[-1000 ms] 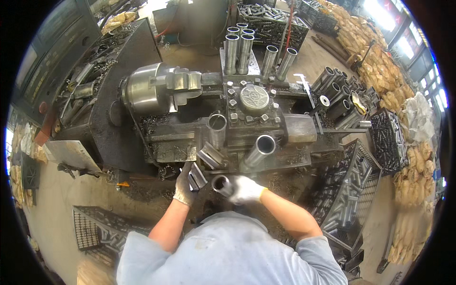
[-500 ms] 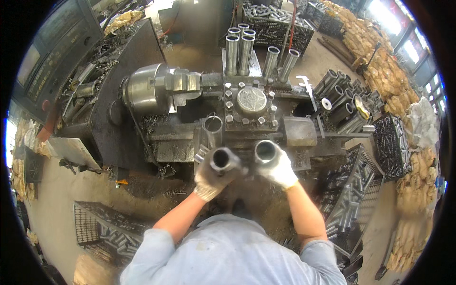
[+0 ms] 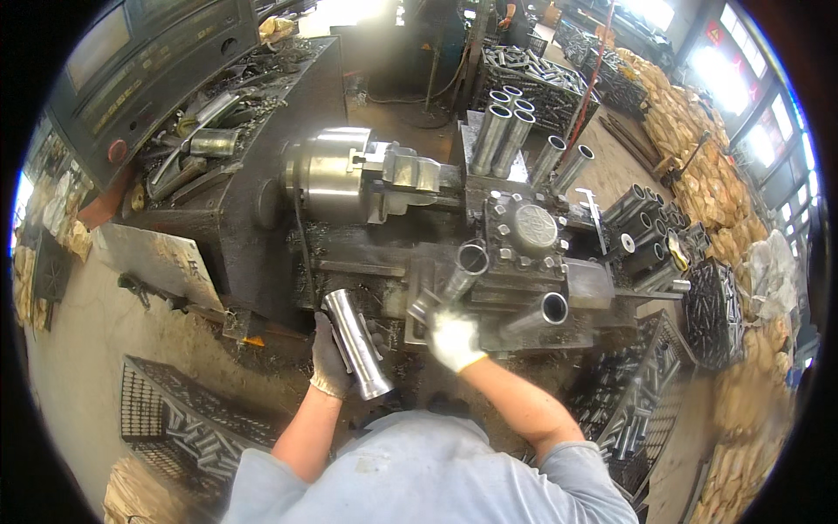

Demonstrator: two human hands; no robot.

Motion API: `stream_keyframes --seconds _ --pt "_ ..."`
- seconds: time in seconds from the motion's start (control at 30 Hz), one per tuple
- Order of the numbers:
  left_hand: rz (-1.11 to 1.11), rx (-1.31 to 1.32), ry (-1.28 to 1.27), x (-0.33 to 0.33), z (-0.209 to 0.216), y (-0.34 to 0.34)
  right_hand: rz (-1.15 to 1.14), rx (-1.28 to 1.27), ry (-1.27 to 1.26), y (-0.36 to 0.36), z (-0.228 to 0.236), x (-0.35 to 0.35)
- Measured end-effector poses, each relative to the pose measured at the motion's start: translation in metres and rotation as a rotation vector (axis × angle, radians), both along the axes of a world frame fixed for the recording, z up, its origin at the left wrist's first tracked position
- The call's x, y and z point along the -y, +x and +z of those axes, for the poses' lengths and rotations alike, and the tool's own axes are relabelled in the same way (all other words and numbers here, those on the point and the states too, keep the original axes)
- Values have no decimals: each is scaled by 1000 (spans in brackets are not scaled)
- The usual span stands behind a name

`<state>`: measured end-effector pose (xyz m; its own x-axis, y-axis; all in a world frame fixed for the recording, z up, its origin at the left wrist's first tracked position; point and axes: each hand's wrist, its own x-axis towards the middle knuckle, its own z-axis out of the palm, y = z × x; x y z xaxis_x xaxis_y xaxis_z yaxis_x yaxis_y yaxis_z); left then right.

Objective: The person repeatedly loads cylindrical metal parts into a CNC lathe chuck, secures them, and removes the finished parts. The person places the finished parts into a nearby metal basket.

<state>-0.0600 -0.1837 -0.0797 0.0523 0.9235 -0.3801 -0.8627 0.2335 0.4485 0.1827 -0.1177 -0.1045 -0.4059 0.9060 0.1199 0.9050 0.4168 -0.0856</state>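
In the head view my left hand [image 3: 330, 360], gloved, is closed around a shiny metal tube [image 3: 356, 342] with a flared lower end, tilted in front of the lathe. My right hand [image 3: 456, 339], in a white glove, reaches to short metal cylinders [image 3: 423, 306] on the carriage; motion blurs its fingers. Just beyond it, a wider tube [image 3: 470, 262] stands on the carriage. Another tube [image 3: 543, 313] lies tilted to the right, apart from the hand. Behind these is the square tool post [image 3: 534, 229] with bolts around its top.
The lathe chuck [image 3: 336, 175] is at left centre. Several tubes [image 3: 502, 131] stand behind the tool post. A caliper [image 3: 594, 210] lies near more tubes [image 3: 650, 227] at right. Crates of metal parts [image 3: 188, 419] [image 3: 642, 402] flank me on the floor. A machine panel [image 3: 113, 105] rises far left.
The two tubes held earlier have parted: one is now in my left hand, lower left, and one rests on the carriage at right. My right hand has moved left to the short cylinders.
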Motion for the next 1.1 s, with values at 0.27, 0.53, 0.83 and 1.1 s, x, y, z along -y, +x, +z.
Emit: stream_keyframes --seconds 0.27,0.53,0.83,1.1 --pt "41 -32 36 -17 10 -11 -56 -772 -886 -2 70 -33" --pt "56 -226 625 -31 113 40 -6 -728 -914 -24 220 -28" --pt "83 -816 -14 -35 -41 -40 265 553 286 52 289 -256" --pt "515 -573 -400 79 -103 -78 326 204 -535 42 164 -334"
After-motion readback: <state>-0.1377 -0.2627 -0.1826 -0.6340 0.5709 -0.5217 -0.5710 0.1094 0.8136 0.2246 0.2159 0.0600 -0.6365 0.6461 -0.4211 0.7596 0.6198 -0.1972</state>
